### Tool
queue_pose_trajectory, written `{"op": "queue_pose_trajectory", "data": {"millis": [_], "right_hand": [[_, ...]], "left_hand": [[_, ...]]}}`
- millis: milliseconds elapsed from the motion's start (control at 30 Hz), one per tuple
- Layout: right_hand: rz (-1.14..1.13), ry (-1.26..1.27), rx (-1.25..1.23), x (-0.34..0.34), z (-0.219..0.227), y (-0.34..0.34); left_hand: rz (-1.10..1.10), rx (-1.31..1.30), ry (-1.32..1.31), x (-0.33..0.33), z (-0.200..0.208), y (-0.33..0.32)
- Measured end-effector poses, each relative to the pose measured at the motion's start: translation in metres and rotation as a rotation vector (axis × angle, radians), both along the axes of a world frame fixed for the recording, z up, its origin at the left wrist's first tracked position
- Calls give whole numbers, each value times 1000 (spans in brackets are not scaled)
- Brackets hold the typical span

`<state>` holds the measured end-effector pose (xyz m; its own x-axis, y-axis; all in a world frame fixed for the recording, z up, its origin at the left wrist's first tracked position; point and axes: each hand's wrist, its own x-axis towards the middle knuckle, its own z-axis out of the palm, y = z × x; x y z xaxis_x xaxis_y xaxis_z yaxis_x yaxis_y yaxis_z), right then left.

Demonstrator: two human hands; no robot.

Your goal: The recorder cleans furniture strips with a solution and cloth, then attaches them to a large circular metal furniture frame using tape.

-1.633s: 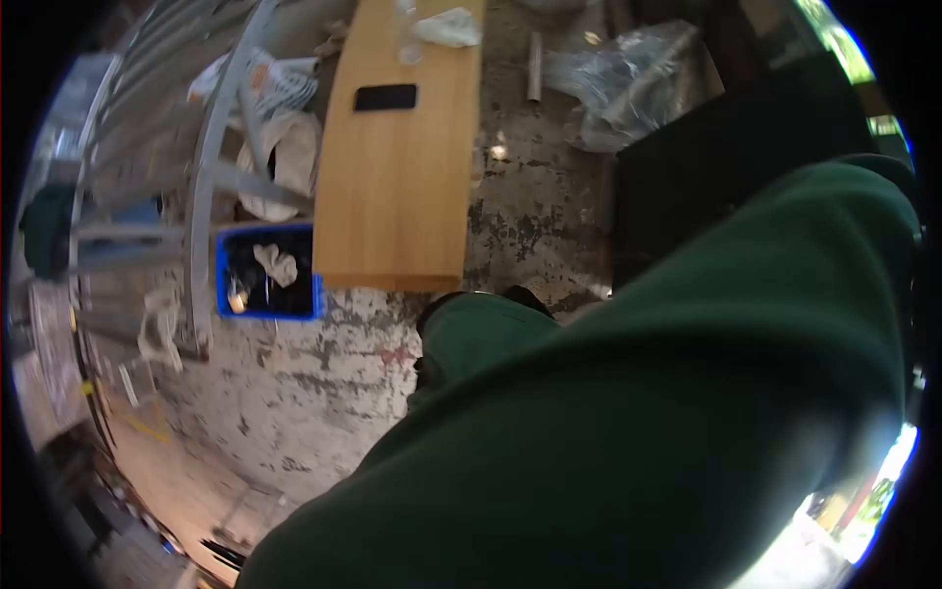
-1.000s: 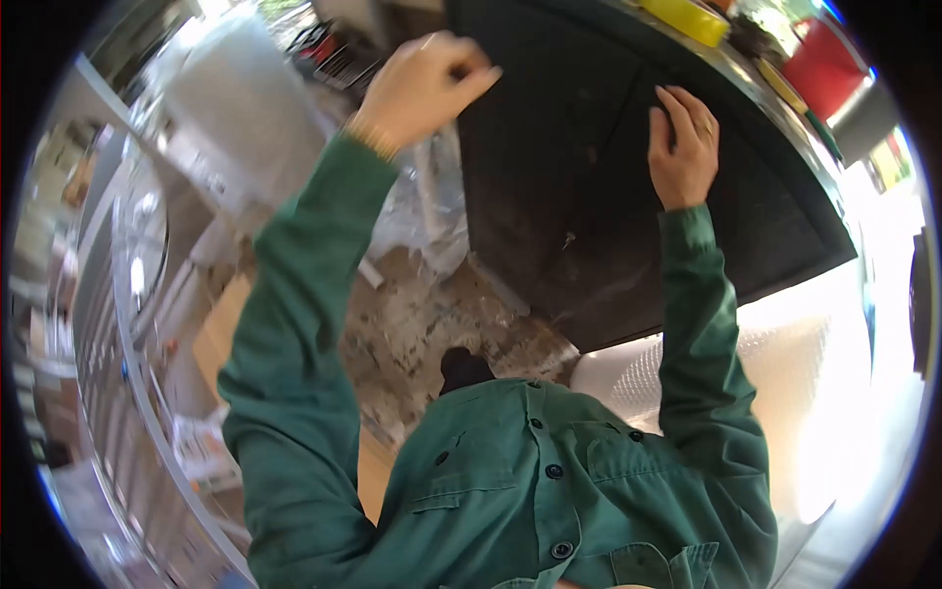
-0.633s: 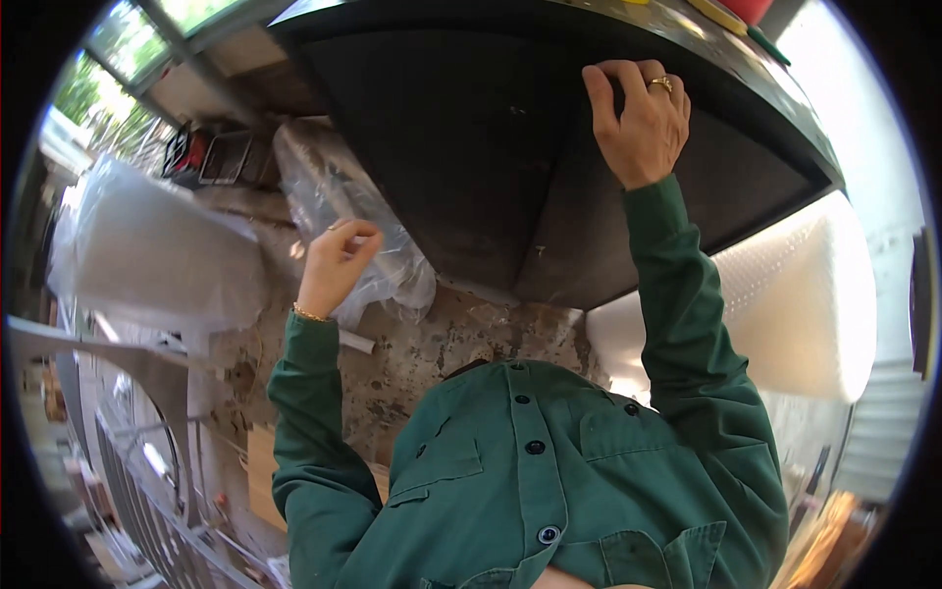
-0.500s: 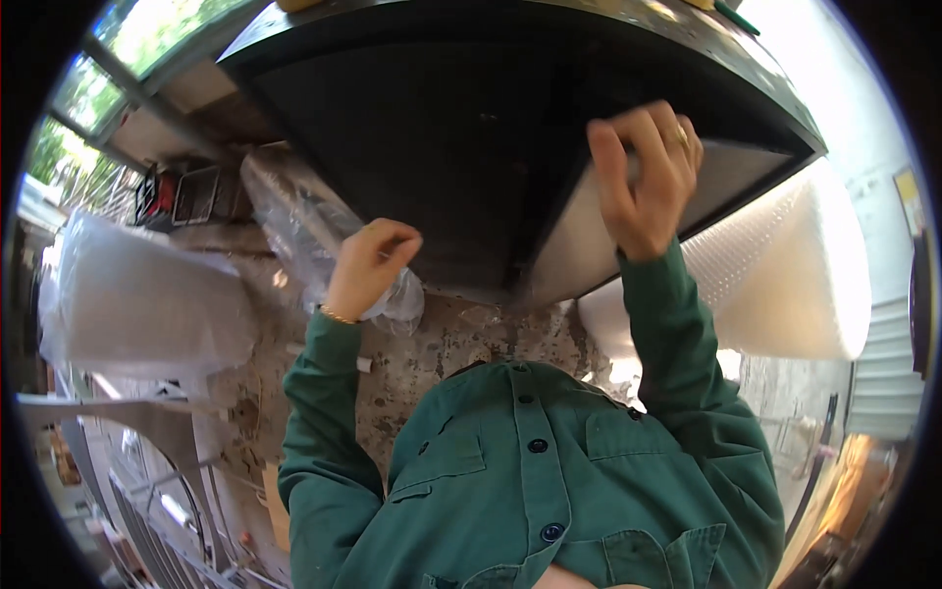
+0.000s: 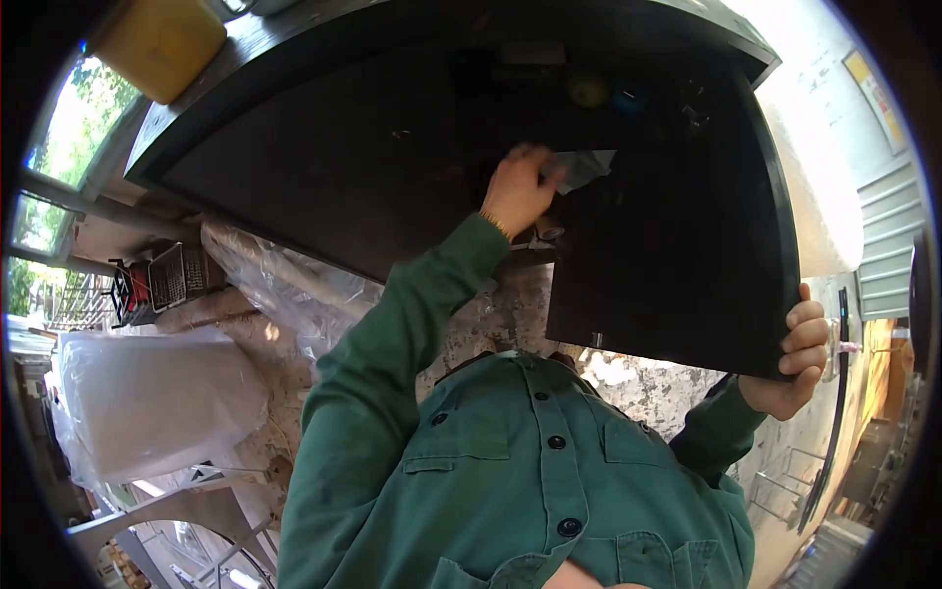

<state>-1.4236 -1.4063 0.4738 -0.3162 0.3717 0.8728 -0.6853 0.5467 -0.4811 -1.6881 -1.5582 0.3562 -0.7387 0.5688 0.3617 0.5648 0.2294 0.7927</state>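
A large black cabinet [image 5: 314, 147] fills the upper part of the view. Its right-hand black door panel [image 5: 677, 265] stands swung out toward me. My right hand [image 5: 797, 363] is closed around the panel's lower right edge, fingers on the outer side. My left hand [image 5: 520, 188], slightly blurred, is at the middle of the cabinet near the panel's inner edge. Its thumb and fingers pinch a pale grey, film-like piece [image 5: 589, 169] lying against the black surface; whether it is plastic or cloth I cannot tell.
A yellow container [image 5: 162, 44] stands on the cabinet's top at left. Clear plastic wrap [image 5: 294, 280] and a wrapped pale bundle [image 5: 157, 393] lie on the left. A dark crate [image 5: 180, 275] sits farther back. The floor [image 5: 500, 314] is worn and stained.
My right hand has moved right and down onto the panel edge, and the panel now stands farther out. My left hand has gone up and right to the grey piece.
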Motion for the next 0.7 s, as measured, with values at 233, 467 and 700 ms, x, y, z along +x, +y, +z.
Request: {"op": "queue_pose_trajectory", "data": {"millis": [233,467,700], "right_hand": [[27,56,-121,9,-4,16],[-128,8,-105,10,3,11],[-212,-79,-38,14,12,0]], "left_hand": [[396,-312,445,-142,-34,97],[392,-664,555,-149,-42,106],[364,-238,461,-87,-23,60]]}}
